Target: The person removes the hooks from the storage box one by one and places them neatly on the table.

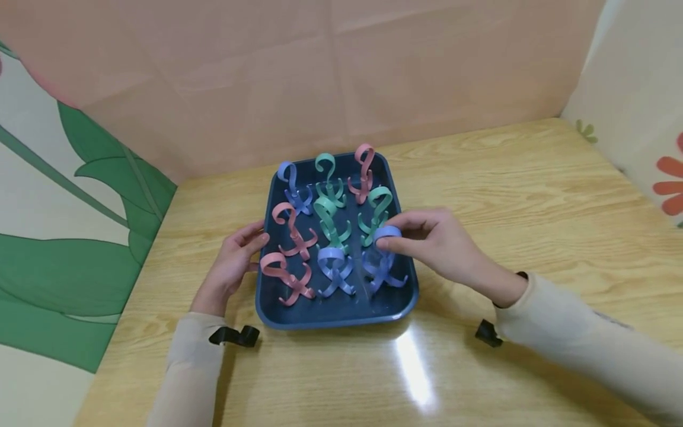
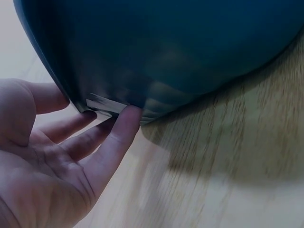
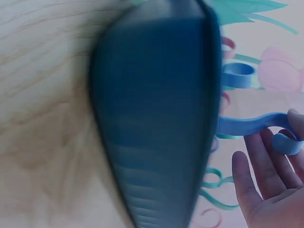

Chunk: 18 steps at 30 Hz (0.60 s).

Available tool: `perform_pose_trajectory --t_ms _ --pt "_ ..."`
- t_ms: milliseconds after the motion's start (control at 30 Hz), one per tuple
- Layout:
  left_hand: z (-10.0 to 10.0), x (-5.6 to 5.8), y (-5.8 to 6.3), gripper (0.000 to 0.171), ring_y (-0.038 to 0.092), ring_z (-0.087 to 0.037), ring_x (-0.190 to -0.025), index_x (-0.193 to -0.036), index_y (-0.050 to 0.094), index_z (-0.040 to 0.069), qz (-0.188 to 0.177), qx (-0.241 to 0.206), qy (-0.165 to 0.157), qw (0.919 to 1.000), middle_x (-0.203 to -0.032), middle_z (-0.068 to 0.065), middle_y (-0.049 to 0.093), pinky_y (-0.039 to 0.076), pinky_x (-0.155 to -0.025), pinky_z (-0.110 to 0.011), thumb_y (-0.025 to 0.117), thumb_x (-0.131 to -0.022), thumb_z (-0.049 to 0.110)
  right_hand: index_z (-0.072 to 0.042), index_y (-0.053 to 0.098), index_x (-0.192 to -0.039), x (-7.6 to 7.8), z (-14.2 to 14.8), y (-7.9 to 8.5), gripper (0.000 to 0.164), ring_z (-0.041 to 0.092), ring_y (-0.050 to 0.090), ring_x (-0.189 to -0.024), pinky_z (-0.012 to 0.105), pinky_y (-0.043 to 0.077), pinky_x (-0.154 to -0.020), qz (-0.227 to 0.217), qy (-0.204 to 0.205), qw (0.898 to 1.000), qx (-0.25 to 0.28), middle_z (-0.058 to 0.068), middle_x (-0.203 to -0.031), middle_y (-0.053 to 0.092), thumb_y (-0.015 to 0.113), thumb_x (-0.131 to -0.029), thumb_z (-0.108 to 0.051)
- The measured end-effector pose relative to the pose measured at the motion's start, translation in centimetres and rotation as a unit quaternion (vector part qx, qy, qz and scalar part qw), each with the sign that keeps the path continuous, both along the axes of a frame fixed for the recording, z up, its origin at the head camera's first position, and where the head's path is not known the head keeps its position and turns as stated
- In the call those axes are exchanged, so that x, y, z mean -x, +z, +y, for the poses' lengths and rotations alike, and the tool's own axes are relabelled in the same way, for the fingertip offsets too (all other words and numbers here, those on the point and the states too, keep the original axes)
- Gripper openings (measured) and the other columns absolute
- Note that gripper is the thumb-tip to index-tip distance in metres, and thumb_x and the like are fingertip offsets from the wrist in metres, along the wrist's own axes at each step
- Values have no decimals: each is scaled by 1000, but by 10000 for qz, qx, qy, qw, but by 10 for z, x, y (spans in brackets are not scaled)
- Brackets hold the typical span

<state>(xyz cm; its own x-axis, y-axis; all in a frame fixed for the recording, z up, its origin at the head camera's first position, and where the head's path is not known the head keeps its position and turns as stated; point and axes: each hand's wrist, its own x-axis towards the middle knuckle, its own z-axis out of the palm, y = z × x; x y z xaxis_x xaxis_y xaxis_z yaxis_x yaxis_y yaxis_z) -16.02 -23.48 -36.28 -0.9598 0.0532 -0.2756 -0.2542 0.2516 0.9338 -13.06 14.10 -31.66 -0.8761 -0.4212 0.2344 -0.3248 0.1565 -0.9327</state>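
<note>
A dark blue tray (image 1: 325, 323) on the table holds plastic hanging hooks, each with a curled top and a base of spread prongs. My right hand (image 1: 440, 243) pinches the curled top of a blue hook (image 1: 383, 270) at the tray's front right; its prongs are down inside the tray. In the right wrist view, thumb and fingers hold that blue hook (image 3: 247, 124) beyond the tray wall (image 3: 156, 95). My left hand (image 1: 235, 258) grips the tray's left side, thumb at the rim. The left wrist view shows its fingers (image 2: 121, 130) at a slot in the outer wall.
Beside the held hook stand another blue hook (image 1: 335, 276) and a pink hook (image 1: 293, 281). Behind are green hooks (image 1: 332, 225), more pink hooks (image 1: 363, 175) and a blue hook (image 1: 294, 190). A wooden table (image 1: 512, 196) lies beneath, with a pink cloth wall (image 1: 267, 77) behind.
</note>
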Motion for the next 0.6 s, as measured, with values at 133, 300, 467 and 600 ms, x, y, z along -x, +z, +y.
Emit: perform_pose_trajectory --t_ms 133,300,467,600 --pt "0 -1 0 52 49 -32 -131 -155 40 15 20 24 -19 10000 -150 -12 47 57 -84 -40 51 -107 28 -3 76 -103 -2 5 15 14 32 70 -82 33 58 -75 94 67 9996 261 9 -94 74 76 -90 -6" --pt "-1 -2 -1 52 49 -33 -131 -155 39 15 39 -18 -26 10000 -150 -13 47 57 -84 -39 51 -107 28 2 74 -106 -1 13 37 16 27 69 -83 30 58 -77 220 231 9961 822 11 -98 74 73 -90 1" --pt "-1 -2 -1 52 50 -33 -130 -155 39 15 57 -60 -41 10000 -149 -13 48 57 -84 -39 51 -107 28 7 72 -104 5 24 51 15 22 69 -82 28 57 -77 193 237 9887 1470 13 -96 74 70 -90 8" --pt "0 -2 0 52 50 -33 -129 -155 39 15 56 -44 -69 10000 -149 -13 48 57 -85 -40 51 -107 28 11 70 -103 14 35 56 15 23 70 -82 29 58 -79 58 58 9834 1814 15 -95 74 69 -89 11"
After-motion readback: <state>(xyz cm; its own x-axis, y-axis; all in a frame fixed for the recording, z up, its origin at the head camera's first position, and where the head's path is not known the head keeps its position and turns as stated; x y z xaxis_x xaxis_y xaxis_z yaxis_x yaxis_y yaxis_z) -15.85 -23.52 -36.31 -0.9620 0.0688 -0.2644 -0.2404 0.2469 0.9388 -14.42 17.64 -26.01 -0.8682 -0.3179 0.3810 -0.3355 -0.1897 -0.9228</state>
